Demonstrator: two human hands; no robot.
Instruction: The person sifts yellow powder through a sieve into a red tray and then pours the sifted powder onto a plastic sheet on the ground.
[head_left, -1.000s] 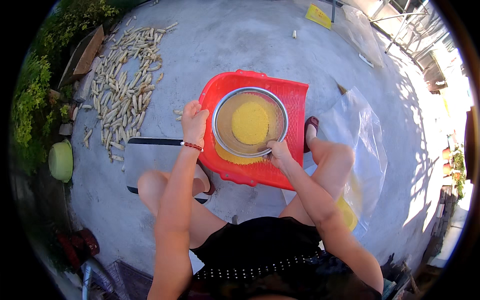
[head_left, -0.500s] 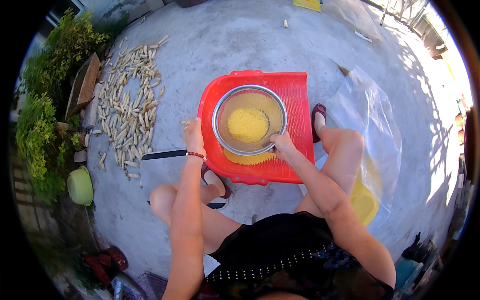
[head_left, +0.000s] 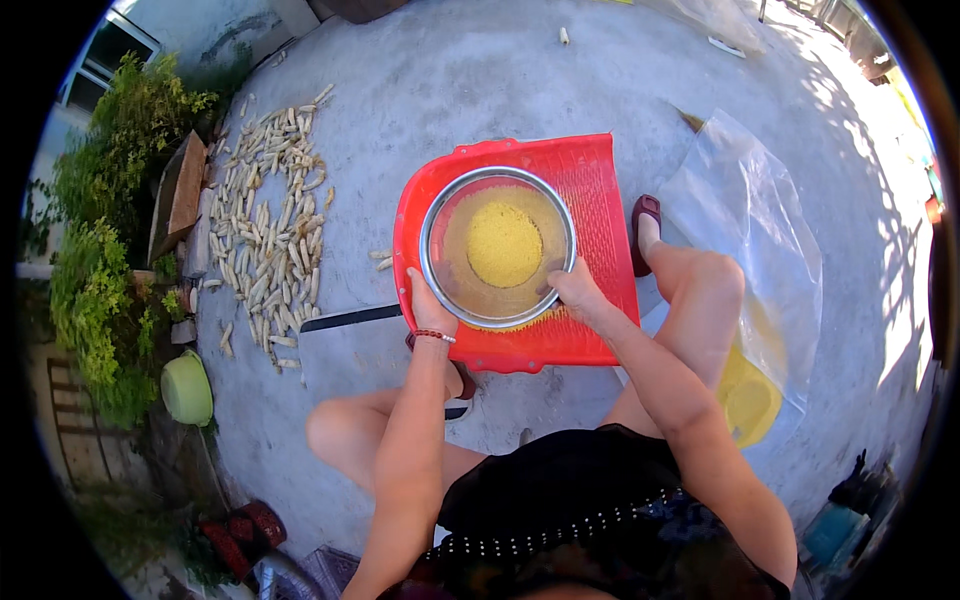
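A round metal-rimmed sieve point(head_left: 428, 218) holds a mound of fine yellow meal point(head_left: 505, 244) and hangs over a red plastic scoop-shaped basket point(head_left: 598, 210). My right hand point(head_left: 580, 291) grips the sieve's lower right rim, thumb on top. At the lower left of the rim is my left hand point(head_left: 430, 304), wearing a beaded bracelet point(head_left: 434, 335); its thumb lies along the outside and the other fingers are hidden beneath the sieve. More yellow meal shows in the basket just below the sieve's near edge.
Corn cobs point(head_left: 270, 225) lie spread on the concrete at the left. A green basin point(head_left: 187, 388) stands near the plants. On the right, a clear plastic sheet point(head_left: 750, 200) partly covers a yellow item point(head_left: 748, 400). My legs flank the basket.
My left hand has moved right, from the basket's left rim to the sieve. The meal has shifted slightly right and gathered into a rounder mound. My right hand keeps its grip.
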